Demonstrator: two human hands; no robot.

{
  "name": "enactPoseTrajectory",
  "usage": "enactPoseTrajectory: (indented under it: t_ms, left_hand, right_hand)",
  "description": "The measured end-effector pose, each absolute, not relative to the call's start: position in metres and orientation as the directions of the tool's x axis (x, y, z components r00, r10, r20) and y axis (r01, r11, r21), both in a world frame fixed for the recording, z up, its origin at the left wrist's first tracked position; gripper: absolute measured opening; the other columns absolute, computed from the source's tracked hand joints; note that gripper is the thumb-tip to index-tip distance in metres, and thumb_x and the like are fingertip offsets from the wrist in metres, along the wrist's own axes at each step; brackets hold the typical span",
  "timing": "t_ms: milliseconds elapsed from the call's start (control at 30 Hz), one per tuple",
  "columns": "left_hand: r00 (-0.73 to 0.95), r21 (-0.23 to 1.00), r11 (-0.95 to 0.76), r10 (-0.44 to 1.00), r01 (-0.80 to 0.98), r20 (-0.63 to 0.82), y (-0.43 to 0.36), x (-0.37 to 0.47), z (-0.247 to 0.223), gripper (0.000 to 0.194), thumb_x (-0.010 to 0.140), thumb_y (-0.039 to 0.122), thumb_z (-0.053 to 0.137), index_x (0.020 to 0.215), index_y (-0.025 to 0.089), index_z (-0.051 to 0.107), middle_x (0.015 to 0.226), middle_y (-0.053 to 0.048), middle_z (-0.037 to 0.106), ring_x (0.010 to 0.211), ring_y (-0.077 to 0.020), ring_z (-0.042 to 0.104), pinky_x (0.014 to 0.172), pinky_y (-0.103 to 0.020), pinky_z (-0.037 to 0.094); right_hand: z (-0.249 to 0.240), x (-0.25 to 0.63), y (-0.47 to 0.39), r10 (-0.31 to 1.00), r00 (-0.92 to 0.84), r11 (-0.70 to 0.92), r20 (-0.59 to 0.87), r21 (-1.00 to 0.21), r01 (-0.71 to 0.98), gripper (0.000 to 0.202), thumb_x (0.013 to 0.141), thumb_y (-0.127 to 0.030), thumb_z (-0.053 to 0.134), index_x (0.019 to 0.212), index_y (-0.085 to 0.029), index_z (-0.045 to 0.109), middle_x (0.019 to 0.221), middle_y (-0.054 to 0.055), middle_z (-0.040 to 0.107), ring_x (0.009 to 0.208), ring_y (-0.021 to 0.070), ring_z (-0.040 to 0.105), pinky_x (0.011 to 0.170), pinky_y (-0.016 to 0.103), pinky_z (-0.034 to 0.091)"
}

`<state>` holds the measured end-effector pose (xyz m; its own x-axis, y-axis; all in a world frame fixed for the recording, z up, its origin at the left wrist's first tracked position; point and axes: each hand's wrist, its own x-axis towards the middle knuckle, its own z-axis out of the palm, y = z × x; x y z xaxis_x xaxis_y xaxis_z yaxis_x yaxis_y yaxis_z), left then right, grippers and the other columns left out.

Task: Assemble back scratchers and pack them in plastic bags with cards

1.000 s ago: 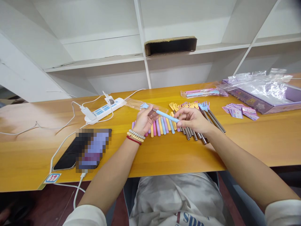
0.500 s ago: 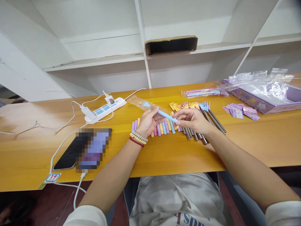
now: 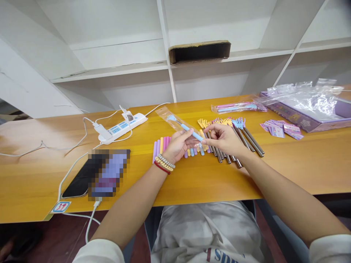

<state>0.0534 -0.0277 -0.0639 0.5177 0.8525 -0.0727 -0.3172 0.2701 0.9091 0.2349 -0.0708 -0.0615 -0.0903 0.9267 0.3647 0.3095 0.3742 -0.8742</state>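
Note:
A light-blue back scratcher (image 3: 196,136) with a small hand-shaped head lies slantwise inside a clear plastic bag (image 3: 163,112). My left hand (image 3: 177,147) holds it around the handle, thumb on top. With thumb and fingers my right hand (image 3: 223,139) pinches the handle's lower end, at the near end of the bag. Beneath my hands lies a row of pastel handle grips (image 3: 159,144), partly covered by my left hand. Right beside them are several metal rods (image 3: 251,140) with yellow, purple and blue hand-shaped heads, partly hidden by my right hand.
Bagged back scratchers (image 3: 238,107) lie farther back. To the right are small printed cards (image 3: 282,129) and a purple box (image 3: 307,122) with clear bags on it. A power strip (image 3: 123,128), cables and a black phone (image 3: 82,175) beside a blurred screen occupy the left.
The back scratcher has slid deeper into the bag, the bag's near end now reaching the handle's lower end. My left hand has shifted slightly right and down, uncovering more grips.

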Motion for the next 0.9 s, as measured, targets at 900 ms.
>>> enactPoseTrajectory:
  t_ms: [900]
  left_hand:
    - [0.598,0.962,0.263,0.783,-0.072,-0.169,-0.034,0.056,-0.065,0.03,0.08,0.039,0.061,0.088,0.01,0.06,0.066,-0.006,0.067,0.052,-0.0131,0.064,0.04,-0.017,0.043]
  right_hand:
    - [-0.069,0.234,-0.069,0.541,-0.398,0.745,0.741,-0.202,0.636,0.015,0.08,-0.022,0.059,0.094,-0.017,0.06,0.064,-0.001,0.054,0.06,0.0105,0.05,0.059,0.023,0.04]
